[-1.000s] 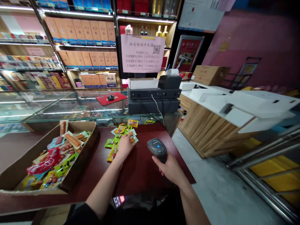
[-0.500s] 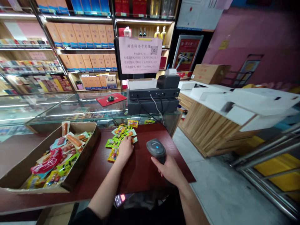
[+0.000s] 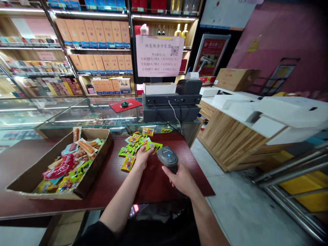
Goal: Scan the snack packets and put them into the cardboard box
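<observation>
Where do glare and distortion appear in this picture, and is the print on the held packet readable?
In the head view, white streaks glare across the glass counter; in the head view, white boxes at right look stretched and the top right corner goes dark; also in the head view, the green packet in the left hand has print too small to read.

Barcode scanner [image 3: 167, 156]: smooth plastic, slight gloss
Snack sachets [image 3: 128, 163]: shiny plastic film
Snack carton [image 3: 96, 173]: matt cardboard
Tabletop [image 3: 153, 188]: smooth, glossy, wood-look
Display counter [image 3: 99, 111]: glossy glass
Sign [image 3: 156, 62]: matt paper
Railing [image 3: 294, 213]: polished metal
</observation>
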Tool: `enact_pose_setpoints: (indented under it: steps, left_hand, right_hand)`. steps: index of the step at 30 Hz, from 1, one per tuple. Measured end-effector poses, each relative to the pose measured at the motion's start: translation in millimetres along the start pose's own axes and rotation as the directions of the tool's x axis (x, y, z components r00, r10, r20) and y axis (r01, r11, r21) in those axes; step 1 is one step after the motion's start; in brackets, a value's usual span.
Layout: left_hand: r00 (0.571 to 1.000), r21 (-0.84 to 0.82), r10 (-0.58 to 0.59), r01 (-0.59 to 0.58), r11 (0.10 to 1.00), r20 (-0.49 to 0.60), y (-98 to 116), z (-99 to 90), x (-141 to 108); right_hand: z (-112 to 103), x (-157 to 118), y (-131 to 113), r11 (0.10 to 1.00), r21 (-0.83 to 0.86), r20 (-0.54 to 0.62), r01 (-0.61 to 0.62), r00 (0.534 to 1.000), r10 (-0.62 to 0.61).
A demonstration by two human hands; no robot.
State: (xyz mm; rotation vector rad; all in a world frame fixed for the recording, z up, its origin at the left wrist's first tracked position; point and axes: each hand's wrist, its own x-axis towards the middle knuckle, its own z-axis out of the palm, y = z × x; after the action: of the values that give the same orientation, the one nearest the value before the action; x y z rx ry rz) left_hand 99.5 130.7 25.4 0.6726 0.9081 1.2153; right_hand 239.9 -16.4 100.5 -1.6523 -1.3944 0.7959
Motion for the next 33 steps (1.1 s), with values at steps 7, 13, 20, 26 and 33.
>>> enact_pose_setpoints:
  steps: [7, 13, 20, 26, 33]
  left_hand:
    - [0.996, 0.039, 0.091, -0.091, 0.995, 0.004, -1.0, 6.4, 0.7]
    - [0.979, 0.144, 0.16, -0.178, 0.973, 0.124, -1.2, 6.5, -0.8]
    - [0.972, 0.141, 0.163, -0.188, 0.972, 0.171, -2.3, 6.5, 0.7]
    - [0.977, 0.105, 0.159, -0.175, 0.979, 0.144, -3.8, 5.3, 3.7]
    - [0.983, 0.054, 0.182, -0.181, 0.982, -0.01, 23.7, -17.0, 4.1]
  right_hand:
    - [4.9, -0.2, -3.7, 0.999, 0.022, 0.037, 0.046, 0.998, -0.047]
    - [6.3, -1.9, -0.7, 0.999, 0.022, 0.047, 0.043, 0.998, -0.044]
    - [5.3, -2.0, 1.1, 0.999, 0.022, 0.05, 0.035, 0.998, -0.036]
    - [4.5, -2.7, -3.2, 0.999, 0.015, 0.058, 0.029, 0.998, -0.03]
    - [8.2, 3.4, -2.4, 1.0, 0.025, 0.078, 0.008, 0.997, -0.01]
